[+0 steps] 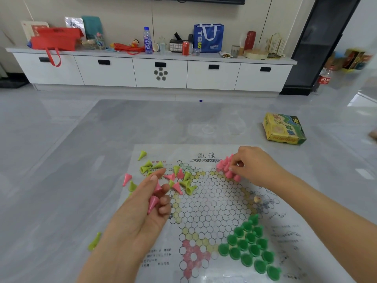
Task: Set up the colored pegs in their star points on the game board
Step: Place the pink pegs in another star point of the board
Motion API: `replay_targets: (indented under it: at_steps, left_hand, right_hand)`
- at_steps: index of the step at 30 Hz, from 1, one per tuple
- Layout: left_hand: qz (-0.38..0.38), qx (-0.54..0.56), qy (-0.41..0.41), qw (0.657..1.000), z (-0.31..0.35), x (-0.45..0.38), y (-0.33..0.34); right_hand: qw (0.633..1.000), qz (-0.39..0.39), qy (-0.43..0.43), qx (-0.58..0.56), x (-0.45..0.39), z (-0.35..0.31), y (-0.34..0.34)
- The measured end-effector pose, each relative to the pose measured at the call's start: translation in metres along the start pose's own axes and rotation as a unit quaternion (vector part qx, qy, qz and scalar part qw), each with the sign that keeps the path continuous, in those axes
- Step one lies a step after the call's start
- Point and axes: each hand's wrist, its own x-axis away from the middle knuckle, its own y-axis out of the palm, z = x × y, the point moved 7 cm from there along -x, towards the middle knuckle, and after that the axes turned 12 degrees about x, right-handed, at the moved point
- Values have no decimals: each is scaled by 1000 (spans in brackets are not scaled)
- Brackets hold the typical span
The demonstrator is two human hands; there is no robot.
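Note:
A paper star board [212, 203] lies flat on the grey floor. Dark green pegs [250, 245] stand packed in its lower right point. Several pink pegs [226, 167] stand in the upper right point, and my right hand [255, 166] pinches one pink peg at the edge of that cluster. My left hand [146, 205] hovers over the board's left side, holding two pink pegs [154, 198] between its fingers. Loose yellow-green pegs [186, 181] and pink pegs [176, 186] lie scattered at the upper left.
A yellow-green game box [283, 128] sits on the floor beyond the board to the right. Stray pegs lie off the board: a pink peg [126, 179] and a yellow-green peg [94, 241]. A small wooden bead [257, 199] rests on the board. A white cabinet [155, 72] lines the far wall.

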Motion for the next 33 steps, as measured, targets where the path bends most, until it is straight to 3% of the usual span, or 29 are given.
replay_targets:
  at_steps: [5, 8, 11, 14, 19, 30, 33]
  left_hand:
    - [-6, -1, -4, 1000, 1, 2, 1]
    - [-14, -11, -18, 1000, -2, 1, 3]
    - [-56, -39, -36, 997, -8, 3, 12]
    - [-78, -87, -24, 993, -12, 4, 17]
    - [-85, -129, -6, 988, -11, 6, 17]
    - [-93, -160, -9, 983, -12, 4, 15]
    - [-80, -144, -7, 986, -10, 0, 11]
  right_hand:
    - [1000, 4, -17, 23, 1, -2, -6]
    - [997, 49, -22, 52, 3, -5, -25]
    - [995, 65, -61, -54, 13, -30, -41]
    - [982, 26, -118, -147, 24, -69, -41]
    - [971, -12, -165, -171, 30, -99, -32]
    - [955, -41, -155, -249, 29, -104, -25]
    - [957, -29, -109, -267, 20, -85, -32]
